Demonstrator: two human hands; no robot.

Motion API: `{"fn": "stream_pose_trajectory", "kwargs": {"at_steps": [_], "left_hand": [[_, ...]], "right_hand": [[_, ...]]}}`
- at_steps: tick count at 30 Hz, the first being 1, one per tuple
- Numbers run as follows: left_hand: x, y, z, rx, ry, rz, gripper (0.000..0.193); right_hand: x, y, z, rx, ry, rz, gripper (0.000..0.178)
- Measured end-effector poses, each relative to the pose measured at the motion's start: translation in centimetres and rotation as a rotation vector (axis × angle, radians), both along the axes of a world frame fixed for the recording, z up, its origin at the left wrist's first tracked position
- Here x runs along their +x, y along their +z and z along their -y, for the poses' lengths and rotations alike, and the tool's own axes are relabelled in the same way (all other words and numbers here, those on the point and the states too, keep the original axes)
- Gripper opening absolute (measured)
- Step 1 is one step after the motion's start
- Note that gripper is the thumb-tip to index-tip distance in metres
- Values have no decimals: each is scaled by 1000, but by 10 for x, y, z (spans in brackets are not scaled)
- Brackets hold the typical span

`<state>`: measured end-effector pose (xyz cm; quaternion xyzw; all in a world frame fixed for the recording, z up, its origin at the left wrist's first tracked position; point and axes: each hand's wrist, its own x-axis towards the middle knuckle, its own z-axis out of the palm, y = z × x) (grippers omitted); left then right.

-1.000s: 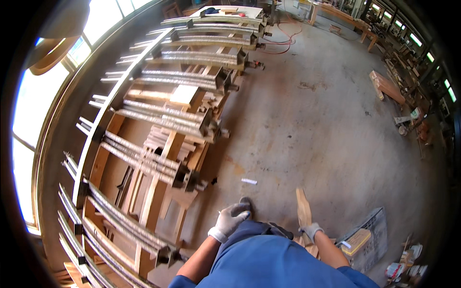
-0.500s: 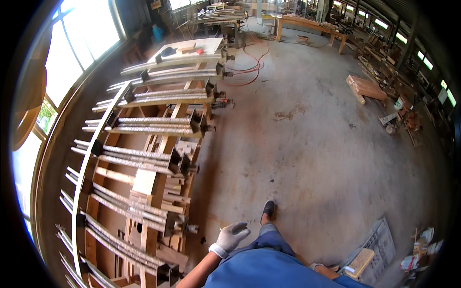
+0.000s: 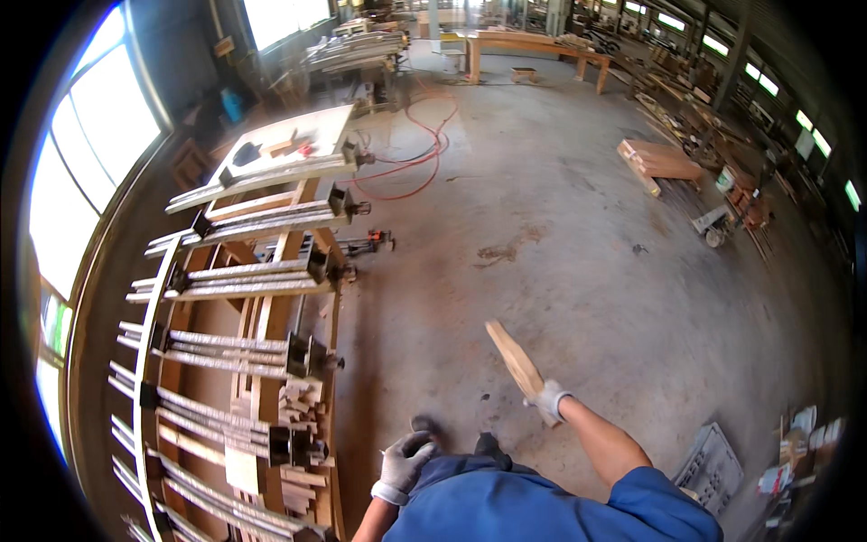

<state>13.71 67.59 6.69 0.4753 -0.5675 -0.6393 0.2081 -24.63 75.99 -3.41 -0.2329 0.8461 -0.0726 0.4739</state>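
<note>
Gripping the wooden board (image 3: 513, 359) at its lower end, the gloved right hand (image 3: 548, 402) is holding it angled up-left over the concrete floor (image 3: 578, 271), while the left hand (image 3: 404, 461), loosely curled and empty, is hanging nearer the clamp rack (image 3: 244, 361).

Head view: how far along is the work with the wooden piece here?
Done: the right hand grips a short wooden board, lifted clear of the concrete floor. In hand: it is being carried; the gloved left hand is empty, near the knee. Left: the board is not placed anywhere yet; the clamp rack with its stacked wood pieces stands to the left, untouched by either hand.
</note>
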Motion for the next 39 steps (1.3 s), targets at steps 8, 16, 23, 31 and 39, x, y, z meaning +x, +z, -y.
{"fn": "stream_pose_trajectory", "kwargs": {"at_steps": [8, 16, 23, 31, 39], "left_hand": [[-29, 3, 180, -198, 1, 2, 37], [-94, 29, 312, -117, -115, -63, 45], [-119, 25, 387, -140, -36, -49, 44], [-136, 13, 539, -451, 315, 139, 45], [-180, 30, 669, -616, 427, 710, 52]], "right_hand": [[45, 18, 140, -692, -265, 36, 49], [41, 47, 266, -399, -570, 330, 25], [-3, 26, 383, -415, -486, 385, 22], [-60, 7, 574, -460, -275, 322, 30], [-104, 5, 771, -392, -81, 263, 46]]}}
